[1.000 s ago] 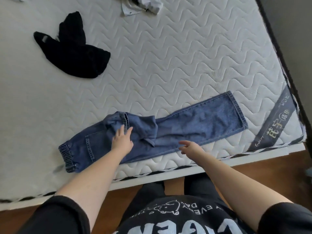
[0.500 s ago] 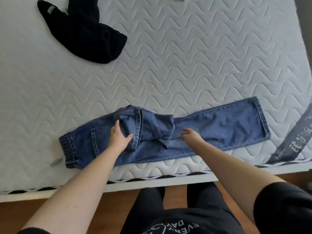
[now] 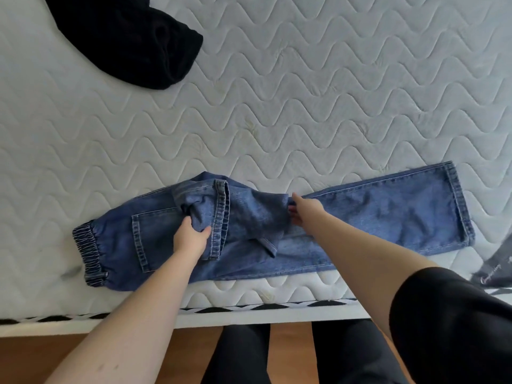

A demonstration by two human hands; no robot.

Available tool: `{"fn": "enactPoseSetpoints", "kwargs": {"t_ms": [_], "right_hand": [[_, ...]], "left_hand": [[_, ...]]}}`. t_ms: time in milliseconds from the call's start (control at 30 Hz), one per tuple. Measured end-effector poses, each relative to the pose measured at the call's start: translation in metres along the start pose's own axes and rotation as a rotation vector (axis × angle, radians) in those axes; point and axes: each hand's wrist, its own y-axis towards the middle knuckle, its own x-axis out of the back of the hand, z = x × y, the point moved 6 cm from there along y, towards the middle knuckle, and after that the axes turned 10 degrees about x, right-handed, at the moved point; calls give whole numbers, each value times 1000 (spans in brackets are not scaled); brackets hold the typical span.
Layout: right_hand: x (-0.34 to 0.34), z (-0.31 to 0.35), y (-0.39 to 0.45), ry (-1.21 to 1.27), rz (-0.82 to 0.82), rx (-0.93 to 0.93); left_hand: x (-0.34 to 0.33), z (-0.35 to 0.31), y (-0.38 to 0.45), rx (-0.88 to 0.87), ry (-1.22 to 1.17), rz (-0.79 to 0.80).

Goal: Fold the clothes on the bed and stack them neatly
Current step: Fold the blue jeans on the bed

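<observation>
Blue jeans (image 3: 388, 214) lie lengthwise along the near edge of the white quilted mattress (image 3: 304, 106), elastic waistband at the left, one leg stretched out to the right. The other leg is folded back in a bunch over the middle, its hem standing near the seat. My left hand (image 3: 191, 238) grips that bunched leg just beside the hem. My right hand (image 3: 303, 210) pinches the fold of the same leg at its right end. A black garment (image 3: 133, 40) lies crumpled at the far left of the mattress.
The mattress edge with black-and-white piping (image 3: 249, 309) runs below the jeans, then a wooden floor (image 3: 288, 353) and my dark-trousered legs. A grey label strip (image 3: 496, 270) sits at the right edge.
Both hands moved forward onto the jeans: the left closed on the folded-back leg near its hem, the right reached in and took the fold. The view shifted down and closer.
</observation>
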Motion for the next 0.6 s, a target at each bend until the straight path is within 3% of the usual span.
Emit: {"fn": "enactPoseSetpoints", "kwargs": {"t_ms": [100, 200, 300, 367, 433, 600], "right_hand": [[-1, 24, 9, 45, -56, 94], [-6, 40, 11, 267, -15, 75], [-1, 53, 16, 256, 28, 125], [21, 64, 18, -87, -33, 285], [42, 73, 22, -479, -39, 434], [84, 83, 33, -1204, -97, 745]], "left_hand": [[9, -1, -17, -106, -166, 14], [24, 0, -42, -203, -230, -54], [37, -4, -68, -371, -111, -283], [41, -15, -84, -501, -18, -469], [36, -39, -94, -641, 13, -517], [-15, -123, -96, -924, 179, -294]]}}
